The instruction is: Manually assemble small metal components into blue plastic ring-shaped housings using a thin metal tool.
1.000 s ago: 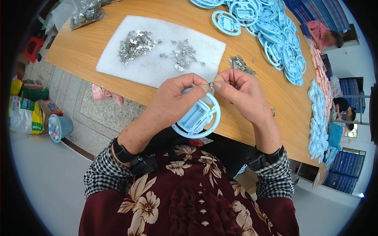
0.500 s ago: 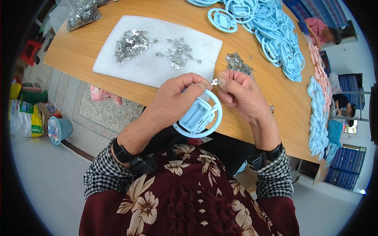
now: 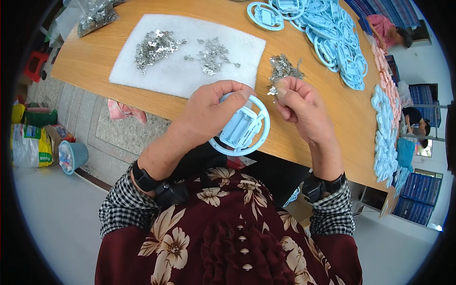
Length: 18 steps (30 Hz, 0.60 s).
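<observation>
My left hand [image 3: 216,107] is closed on the rim of a light blue plastic steering-wheel-shaped part [image 3: 242,128], thumb on top. The part has a rectangular recess in its middle and is held above the table's near edge. To the right, my right hand [image 3: 301,107] pinches a small shiny metal clip [image 3: 272,90] between thumb and fingertips, apart from the blue part. Just beyond that hand lies a pile of small metal pieces [image 3: 283,66]. Two more piles, a denser one [image 3: 154,50] and a looser one [image 3: 213,57], rest on a white foam sheet [image 3: 185,85].
Many light blue wheel-shaped parts [image 3: 327,42] are heaped at the far right of the wooden table [image 3: 85,66]. A bag of metal pieces [image 3: 97,19] sits at the far left. Blue and pink parts line the right side, where two people work. A blue basket [image 3: 73,156] stands on the floor.
My right hand has moved a little right, away from the blue part, with the metal clip still pinched. My left hand keeps hold of the wheel-shaped part. The view has shifted slightly.
</observation>
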### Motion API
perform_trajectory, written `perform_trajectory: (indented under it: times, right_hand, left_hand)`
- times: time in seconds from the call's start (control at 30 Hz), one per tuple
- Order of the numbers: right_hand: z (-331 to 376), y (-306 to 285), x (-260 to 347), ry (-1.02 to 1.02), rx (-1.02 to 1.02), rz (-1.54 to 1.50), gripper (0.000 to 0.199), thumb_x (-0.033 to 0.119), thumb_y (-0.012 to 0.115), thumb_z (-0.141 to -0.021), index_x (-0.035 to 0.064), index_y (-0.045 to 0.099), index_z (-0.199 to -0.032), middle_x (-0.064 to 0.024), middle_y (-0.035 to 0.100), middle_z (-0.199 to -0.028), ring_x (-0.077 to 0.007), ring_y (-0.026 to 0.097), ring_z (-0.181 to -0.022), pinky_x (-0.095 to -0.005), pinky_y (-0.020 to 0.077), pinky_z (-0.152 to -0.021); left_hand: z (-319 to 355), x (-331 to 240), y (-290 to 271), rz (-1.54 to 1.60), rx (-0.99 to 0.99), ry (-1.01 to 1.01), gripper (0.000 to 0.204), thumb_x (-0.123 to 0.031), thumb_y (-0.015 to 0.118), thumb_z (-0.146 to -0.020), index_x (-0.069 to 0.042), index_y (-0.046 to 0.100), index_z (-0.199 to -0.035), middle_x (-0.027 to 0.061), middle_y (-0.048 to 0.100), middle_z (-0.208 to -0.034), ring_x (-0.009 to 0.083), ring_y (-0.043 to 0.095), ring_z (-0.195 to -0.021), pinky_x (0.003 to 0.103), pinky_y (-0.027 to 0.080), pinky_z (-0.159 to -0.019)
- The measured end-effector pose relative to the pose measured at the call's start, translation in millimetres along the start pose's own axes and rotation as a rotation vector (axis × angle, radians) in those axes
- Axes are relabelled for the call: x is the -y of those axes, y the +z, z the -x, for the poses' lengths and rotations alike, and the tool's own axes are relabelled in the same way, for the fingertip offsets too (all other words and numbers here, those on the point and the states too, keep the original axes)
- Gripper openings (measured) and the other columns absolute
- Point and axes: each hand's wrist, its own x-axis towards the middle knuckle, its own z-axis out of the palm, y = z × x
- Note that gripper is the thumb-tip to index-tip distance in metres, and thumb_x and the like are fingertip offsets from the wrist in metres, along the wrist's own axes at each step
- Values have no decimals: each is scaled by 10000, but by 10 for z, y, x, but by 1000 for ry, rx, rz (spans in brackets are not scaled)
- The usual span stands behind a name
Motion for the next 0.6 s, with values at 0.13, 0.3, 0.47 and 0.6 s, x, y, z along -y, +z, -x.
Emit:
perform_trajectory:
  times: [0.13,0.3,0.47,0.6]
  right_hand:
    - [175,-64,3,-48,-28,47,144,194,573,-926,60,589,-877,43,498,-707,-58,421,-625,-232,322,-553]
    - [373,-103,-123,-131,-77,-4,143,184,604,-957,47,584,-993,42,499,-725,-23,406,-610,-180,277,-510]
    - [476,-212,-207,-1,-118,-46,262,180,592,-930,20,637,-1133,41,542,-787,-52,449,-677,-209,354,-595]
    - [554,-356,-306,-39,-154,74,197,176,620,-944,22,626,-1066,43,529,-816,-33,413,-668,-201,335,-571]
  left_hand:
    - [-29,8,22,-28,-24,-43,325,-260,536,-1040,15,632,-1184,17,708,-986,48,655,-845,201,534,-741]
    - [-81,-4,116,-5,-7,-8,339,-281,535,-1043,8,625,-1196,7,708,-977,30,650,-809,185,531,-688]
    - [-148,48,158,14,-20,12,341,-300,529,-1040,-14,630,-1196,-11,698,-950,17,637,-766,174,511,-622]
    - [-107,-26,199,-83,-56,-52,341,-303,527,-1035,-26,632,-1203,-18,689,-938,21,632,-751,176,502,-603]
